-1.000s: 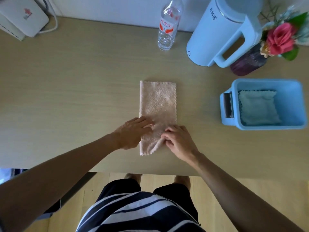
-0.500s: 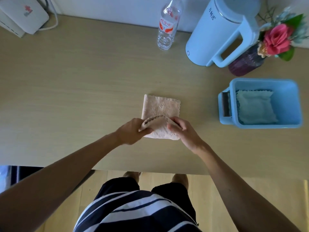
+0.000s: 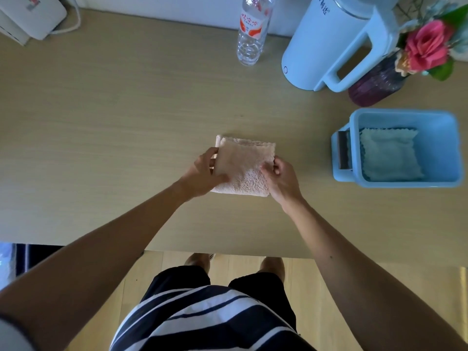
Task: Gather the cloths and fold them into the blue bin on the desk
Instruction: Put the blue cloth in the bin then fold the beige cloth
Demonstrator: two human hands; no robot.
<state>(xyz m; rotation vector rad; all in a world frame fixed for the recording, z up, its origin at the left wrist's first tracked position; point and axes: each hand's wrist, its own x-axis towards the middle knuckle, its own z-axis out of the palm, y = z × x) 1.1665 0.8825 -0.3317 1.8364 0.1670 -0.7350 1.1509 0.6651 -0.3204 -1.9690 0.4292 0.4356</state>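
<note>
A pale pink cloth (image 3: 244,164) lies folded into a rough square in the middle of the wooden desk (image 3: 114,138). My left hand (image 3: 206,171) grips its left edge, fingers curled around the fold. My right hand (image 3: 281,177) pinches its right edge. The blue bin (image 3: 445,150) stands to the right on the desk. Inside it a folded light blue cloth (image 3: 388,154) lies flat on the bottom.
Along the back edge stand a clear water bottle (image 3: 250,34), a pale blue kettle (image 3: 326,44) and a purple vase with pink flowers (image 3: 377,84). A white device (image 3: 30,16) sits at the back left. The desk's front edge runs just below my forearms.
The long pink strip has been folded in half: both hands lifted its near end and laid it over the far end. The hands now sit at the sides of the square.
</note>
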